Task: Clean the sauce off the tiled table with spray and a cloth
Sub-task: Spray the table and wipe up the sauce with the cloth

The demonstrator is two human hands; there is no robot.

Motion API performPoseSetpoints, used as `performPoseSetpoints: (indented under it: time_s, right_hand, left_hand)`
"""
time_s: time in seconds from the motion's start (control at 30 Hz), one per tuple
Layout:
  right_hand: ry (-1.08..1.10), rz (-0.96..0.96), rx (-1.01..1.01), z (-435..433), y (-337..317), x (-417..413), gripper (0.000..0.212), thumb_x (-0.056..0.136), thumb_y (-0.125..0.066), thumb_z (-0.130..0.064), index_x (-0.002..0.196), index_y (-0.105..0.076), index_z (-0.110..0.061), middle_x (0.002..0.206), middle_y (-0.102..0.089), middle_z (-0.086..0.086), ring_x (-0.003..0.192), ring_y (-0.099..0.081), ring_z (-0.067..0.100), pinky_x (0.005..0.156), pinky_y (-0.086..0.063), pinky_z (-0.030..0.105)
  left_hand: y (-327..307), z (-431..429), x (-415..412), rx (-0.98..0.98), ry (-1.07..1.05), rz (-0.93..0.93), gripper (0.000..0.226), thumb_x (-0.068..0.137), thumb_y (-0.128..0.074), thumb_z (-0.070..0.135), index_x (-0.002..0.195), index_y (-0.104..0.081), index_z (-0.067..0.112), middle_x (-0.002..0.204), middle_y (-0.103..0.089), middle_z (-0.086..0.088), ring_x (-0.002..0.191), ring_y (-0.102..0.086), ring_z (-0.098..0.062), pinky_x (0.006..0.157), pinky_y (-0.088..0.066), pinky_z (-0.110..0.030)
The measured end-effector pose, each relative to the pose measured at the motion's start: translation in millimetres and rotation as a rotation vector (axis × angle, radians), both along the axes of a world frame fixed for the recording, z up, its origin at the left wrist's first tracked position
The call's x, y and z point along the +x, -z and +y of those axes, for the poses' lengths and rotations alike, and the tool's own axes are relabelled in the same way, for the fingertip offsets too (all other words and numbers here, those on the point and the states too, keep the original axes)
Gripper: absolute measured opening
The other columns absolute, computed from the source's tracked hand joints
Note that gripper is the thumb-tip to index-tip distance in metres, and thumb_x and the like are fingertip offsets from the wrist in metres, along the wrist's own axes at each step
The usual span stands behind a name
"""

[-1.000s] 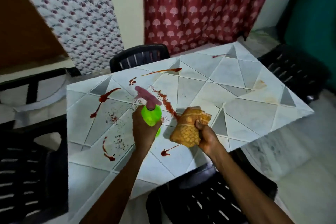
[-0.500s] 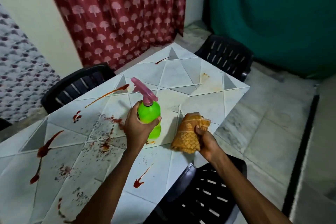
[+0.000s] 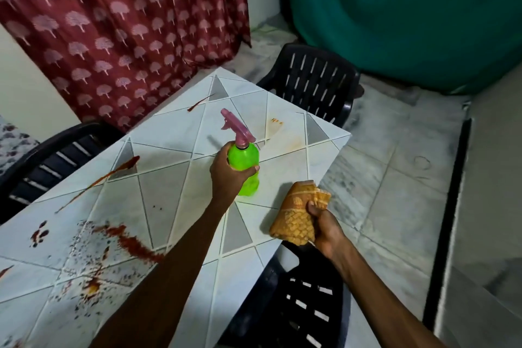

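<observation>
A black chair (image 3: 50, 155) stands at the far left, against the counter (image 3: 175, 178). Sauce (image 3: 132, 243) marks the counter's left half: a long streak, a thick smear amid spatter, some blotches, and a short streak near the far corner. A pale orange stain lies further right.

The left arm reaches forward across the counter. The left hand (image 3: 228, 178) is wrapped round the one bottle (image 3: 244, 157), fingers and thumb curled on its green body, below the pink trigger head, whose nozzle points away and left. Whether its base touches the tiles cannot be told. Plain tile surrounds it.

The right arm comes in from the lower right, bent at the wrist. The right hand (image 3: 324, 227) grips the one cloth (image 3: 296, 215), bunched and orange, at the counter's right edge, apart from the bottle.

There are three chairs: the second (image 3: 316, 79) is beyond the far edge and the third (image 3: 308, 305) is tucked under the near edge, below the right arm. Right of the counter lies open floor (image 3: 395, 178).
</observation>
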State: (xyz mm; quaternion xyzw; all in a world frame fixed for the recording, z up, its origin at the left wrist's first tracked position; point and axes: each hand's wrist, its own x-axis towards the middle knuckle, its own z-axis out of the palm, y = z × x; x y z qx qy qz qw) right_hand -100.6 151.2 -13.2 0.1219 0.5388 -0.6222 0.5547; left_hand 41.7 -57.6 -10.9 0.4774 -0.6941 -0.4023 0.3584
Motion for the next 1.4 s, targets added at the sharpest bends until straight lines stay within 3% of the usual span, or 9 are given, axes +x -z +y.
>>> performPoseSetpoints:
  time_s: [0.17, 0.4, 0.6, 0.73, 0.8, 0.97, 1.03, 1.17, 1.4]
  right_hand:
    - [-0.043, 0.022, -0.007, -8, 7, -23, 0.024, 0.106, -0.048, -0.020, 0.115, -0.064, -0.005, 0.085, -0.079, 0.011, 0.074, -0.075, 0.027, 0.067, -0.058, 0.041]
    - [-0.100, 0.013, -0.023, -16, 5, -19, 0.024, 0.106, -0.048, -0.020, 0.108, -0.065, -0.004, 0.084, -0.078, 0.012, 0.074, -0.075, 0.028, 0.060, -0.059, 0.038]
    - [-0.143, 0.005, 0.009, -22, 9, 9, 0.024, 0.105, -0.051, -0.023, 0.112, -0.067, -0.006, 0.096, -0.078, 0.015, 0.093, -0.072, 0.033, 0.080, -0.056, 0.047]
    - [-0.249, 0.099, 0.049, -25, 16, 38, 0.042, 0.092, -0.069, -0.029, 0.126, -0.066, -0.005, 0.118, -0.073, 0.020, 0.111, -0.069, 0.040, 0.102, -0.051, 0.059]
    - [-0.314, 0.175, 0.054, -25, 17, 63, 0.045, 0.087, -0.074, -0.026, 0.125, -0.067, -0.004, 0.118, -0.073, 0.020, 0.111, -0.069, 0.041, 0.100, -0.052, 0.059]
    - [-0.568, 0.543, 0.140, -32, 19, 135, 0.028, 0.096, -0.069, -0.026, 0.120, -0.069, -0.012, 0.118, -0.074, 0.014, 0.106, -0.071, 0.032, 0.091, -0.059, 0.046]
    - [-0.735, 0.864, 0.256, -36, 21, 161, 0.029, 0.096, -0.065, -0.026, 0.123, -0.067, -0.018, 0.122, -0.072, 0.014, 0.110, -0.067, 0.034, 0.095, -0.053, 0.039]
    - [-0.890, 1.316, 0.377, -47, 19, 202, 0.023, 0.096, -0.057, -0.030, 0.117, -0.060, -0.023, 0.109, -0.071, 0.015, 0.103, -0.066, 0.039, 0.076, -0.046, 0.040]
    - [-0.947, 1.188, 0.328, -78, 40, 270, 0.032, 0.097, -0.058, -0.042, 0.126, -0.062, -0.028, 0.125, -0.069, 0.009, 0.115, -0.065, 0.035, 0.092, -0.050, 0.039]
  left_hand:
    - [1, -12, -30, -0.018, 0.044, -0.037, 0.078, 0.054, -0.090, 0.042, 0.124, -0.055, 0.032, 0.111, -0.066, 0.010, 0.101, -0.061, -0.014, 0.091, -0.051, -0.039]
    - [7, -9, -17, -0.014, 0.104, -0.020, 0.077, 0.062, -0.089, 0.041, 0.129, -0.051, 0.034, 0.117, -0.066, 0.011, 0.110, -0.062, -0.012, 0.094, -0.051, -0.043]
    - [9, -6, 5, 0.048, 0.148, -0.144, 0.104, 0.064, -0.087, 0.042, 0.149, -0.031, 0.018, 0.137, -0.052, -0.006, 0.122, -0.052, -0.019, 0.101, -0.043, -0.033]
    - [20, 12, 67, 0.003, 0.062, -0.153, 0.067, 0.075, -0.075, 0.040, 0.131, -0.054, 0.008, 0.121, -0.060, -0.011, 0.106, -0.059, -0.024, 0.095, -0.048, -0.036]
    - [29, 22, 115, -0.024, 0.033, -0.208, 0.050, 0.080, -0.066, 0.044, 0.116, -0.064, 0.008, 0.109, -0.066, -0.008, 0.099, -0.063, -0.023, 0.092, -0.049, -0.036]
    - [51, 48, 229, 0.092, -0.040, -0.344, 0.020, 0.085, -0.072, 0.014, 0.105, -0.069, 0.010, 0.107, -0.070, -0.010, 0.103, -0.064, -0.028, 0.093, -0.049, -0.034]
    - [54, 60, 269, 0.116, -0.049, -0.398, 0.021, 0.086, -0.072, 0.018, 0.106, -0.069, 0.013, 0.106, -0.069, -0.008, 0.101, -0.064, -0.025, 0.090, -0.049, -0.031]
    - [61, 81, 332, 0.031, -0.059, -0.555, 0.038, 0.081, -0.076, 0.028, 0.115, -0.064, 0.015, 0.120, -0.062, -0.007, 0.115, -0.054, -0.027, 0.095, -0.046, -0.036]
    - [69, 107, 393, 0.200, 0.007, -0.834, 0.087, 0.078, -0.070, 0.056, 0.149, -0.034, 0.022, 0.162, -0.018, -0.004, 0.149, -0.011, -0.028, 0.118, -0.014, -0.051]
